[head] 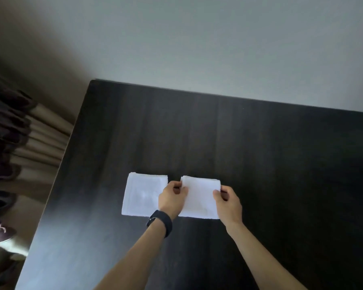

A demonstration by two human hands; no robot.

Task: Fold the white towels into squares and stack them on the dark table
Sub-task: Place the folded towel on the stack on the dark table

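Both hands pinching one folded towel
Left hand (172,195) and right hand (226,198) are gripping my square white towel (199,197) beside its twin (144,195) on the dark-grained desk (281,164).

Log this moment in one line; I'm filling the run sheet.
left hand: grip on right towel | right hand: same towel | left towel: folded, alongside | unstacked

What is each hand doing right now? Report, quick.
Left hand: closed, pinching the left edge of the right towel.
Right hand: closed, pinching the same towel's right edge.
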